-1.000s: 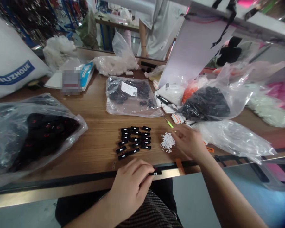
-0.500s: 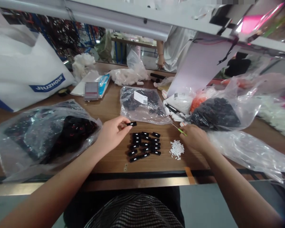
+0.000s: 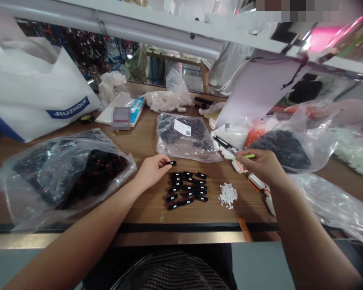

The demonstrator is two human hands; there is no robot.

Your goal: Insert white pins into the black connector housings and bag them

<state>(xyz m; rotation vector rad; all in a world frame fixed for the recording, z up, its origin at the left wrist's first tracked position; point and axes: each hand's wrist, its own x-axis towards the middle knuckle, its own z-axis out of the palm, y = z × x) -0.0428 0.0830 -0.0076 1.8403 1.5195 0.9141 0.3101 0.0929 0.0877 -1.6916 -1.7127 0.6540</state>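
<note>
My left hand pinches a small black rectangular piece just above a cluster of several like black pieces laid in rows on the wooden table. My right hand is closed on a thin green-handled tool, held level over the table to the right. A small heap of tiny white parts lies between the black pieces and my right hand.
A large clear bag of black parts lies at the left, a smaller one behind the rows, more bags at the right. A white sack stands far left. Another person stands beyond the table.
My left hand carried a black piece from the table's front edge up to the far side of the rows. My right hand left the white heap and lifted the green tool.
</note>
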